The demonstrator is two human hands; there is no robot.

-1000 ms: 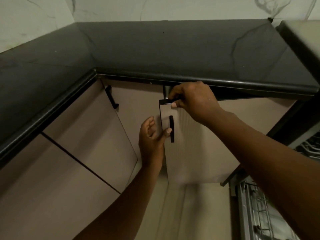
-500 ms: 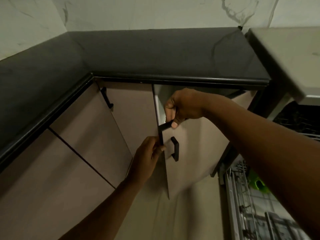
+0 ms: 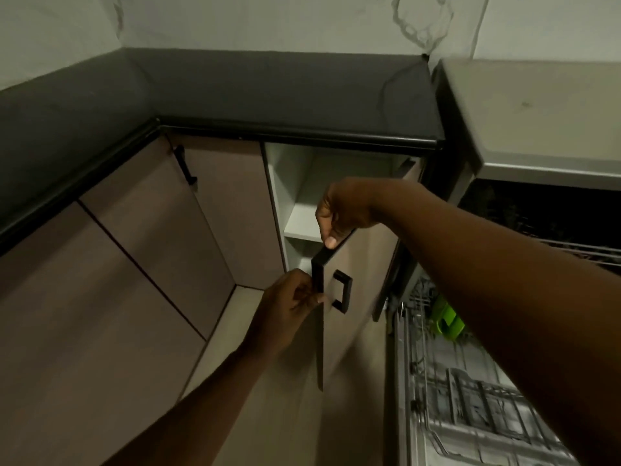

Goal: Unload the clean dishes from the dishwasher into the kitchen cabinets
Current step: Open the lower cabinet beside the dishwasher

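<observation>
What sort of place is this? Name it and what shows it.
Most likely a home kitchen: a dark countertop runs round a corner over base cabinets, one cabinet door stands open on shelves, and a dishwasher rack is pulled out at the right.

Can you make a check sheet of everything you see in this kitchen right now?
Surface: dark countertop, bare where seen.
Job's things: cabinet door open, white shelf inside; dishwasher rack pulled out, green item in it.
Clutter: nothing seen.
Hands: right hand grips the door's top edge; left hand holds its side edge beside the black handle.
Cables: nothing seen.
Surroundings: marble wall, closed cabinets on the left.
</observation>
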